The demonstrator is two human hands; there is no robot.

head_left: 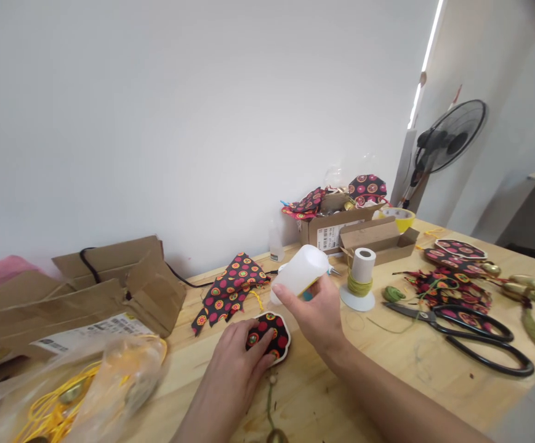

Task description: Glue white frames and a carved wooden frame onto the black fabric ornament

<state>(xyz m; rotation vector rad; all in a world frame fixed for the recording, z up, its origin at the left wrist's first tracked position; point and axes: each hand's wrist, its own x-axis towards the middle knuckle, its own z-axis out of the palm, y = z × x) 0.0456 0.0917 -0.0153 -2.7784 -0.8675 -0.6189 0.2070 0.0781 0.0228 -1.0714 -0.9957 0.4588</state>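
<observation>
My right hand [316, 314] is wrapped round a white plastic bottle [301, 271], tilted above the table. A bit of blue shows under its fingers. My left hand [242, 347] lies with spread fingers on a scalloped fabric piece [282, 339], dark with pink and orange motifs and edged in white. It rests flat on the table, its left part covered by the hand. Just behind is a loose patterned cloth [234, 289]. Below the piece lies a green cord [269, 400] with a bead. Partly behind the bottle, a pointed tip [334, 271] sticks out.
Black-handled scissors [473, 335], fabric pieces [461, 249] and a spool [358, 289] of green cord are on the right. Cardboard boxes [336, 227] stand against the wall. Left are an opened carton [128, 295] and a plastic bag [128, 369] with yellow cords. A fan [454, 135] stands beyond.
</observation>
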